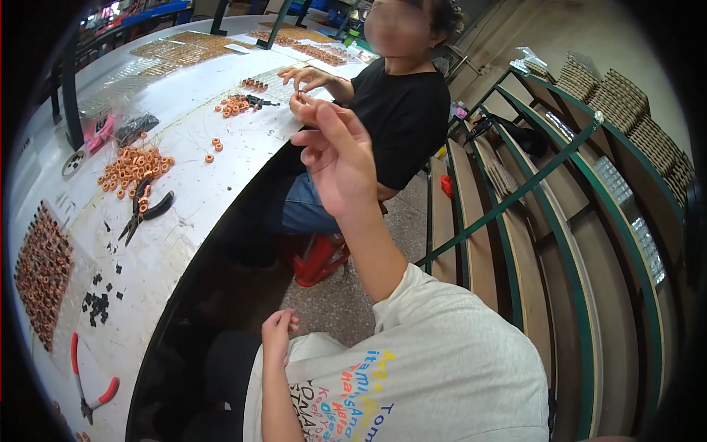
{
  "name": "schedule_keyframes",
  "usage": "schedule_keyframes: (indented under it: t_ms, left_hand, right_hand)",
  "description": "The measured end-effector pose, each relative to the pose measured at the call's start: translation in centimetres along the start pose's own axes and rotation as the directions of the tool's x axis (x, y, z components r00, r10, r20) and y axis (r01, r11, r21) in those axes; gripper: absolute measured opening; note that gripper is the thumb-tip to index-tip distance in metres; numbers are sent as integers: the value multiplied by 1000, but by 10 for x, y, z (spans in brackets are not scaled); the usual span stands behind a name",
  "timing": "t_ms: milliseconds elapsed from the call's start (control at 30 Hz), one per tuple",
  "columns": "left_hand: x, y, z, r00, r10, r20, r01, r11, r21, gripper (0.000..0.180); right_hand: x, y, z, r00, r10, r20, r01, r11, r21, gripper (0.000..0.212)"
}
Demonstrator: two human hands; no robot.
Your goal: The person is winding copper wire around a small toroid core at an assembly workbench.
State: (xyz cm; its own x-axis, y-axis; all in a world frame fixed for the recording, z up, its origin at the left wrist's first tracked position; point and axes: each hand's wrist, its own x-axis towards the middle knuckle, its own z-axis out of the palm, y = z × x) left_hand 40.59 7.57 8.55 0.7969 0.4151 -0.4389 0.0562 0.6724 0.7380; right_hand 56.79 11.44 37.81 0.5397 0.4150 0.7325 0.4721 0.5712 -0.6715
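Now, right hand (340,166) raised, fingers half-curled, grip unclear; left hand (278,333) low, loosely curled, contents hidden. Copper-coloured rings (134,168) heaped left on bench (210,188), beside black-handled pliers (160,207); light, single-ring pinch would suit.

The tabletop (166,243) looks smooth, the pale shirt (449,353) matt cloth, the red plier handles (74,356) plastic.

Right bare hand (340,169): raised, far of left hand; palm facing view, fingers loosely bent, thumb lifted, palm bare
Right wrist (355,210): nearly straight
Right bare forearm (379,254): slants up, far and slightly left from sleeve
Left bare hand (277,333): low, near side; fingers curled inward, grip hidden
Left bare forearm (276,398): upright from near edge
Hands: well apart
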Motion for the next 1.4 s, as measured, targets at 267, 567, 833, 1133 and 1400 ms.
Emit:
schedule_keyframes:
  t_ms: [267, 567, 833, 1133, 1400]
  left_hand:
    - [-8, 5, -2, 999, -32, -16, 31, 998, -50, 21]
    - [-6, 8, -4, 999, -28, -21, 26, 997, -78, 21]
    - [3, -10, -50, 999, 38, 7, -37, 994, -102, 20]
    - [-17, -17, -93, 1000, -27, 17, 28, 991, -128, 21]
    - [-15, -16, -94, 1000, -27, 13, 28, 992, -122, 21]
  right_hand:
    - [3, -8, -3, 815, 496, 301, -547, 485, 682, 21]
    - [2, 7, -2, 792, 523, 314, -576, 471, 669, 19]
    - [-41, 34, 36, 727, 651, 220, -638, 521, 567, 16]
    - [-133, 75, 104, 875, -144, 463, 374, 808, -456, 14]
    - [-142, 104, 148, 767, -285, 575, 490, 838, -239, 17]
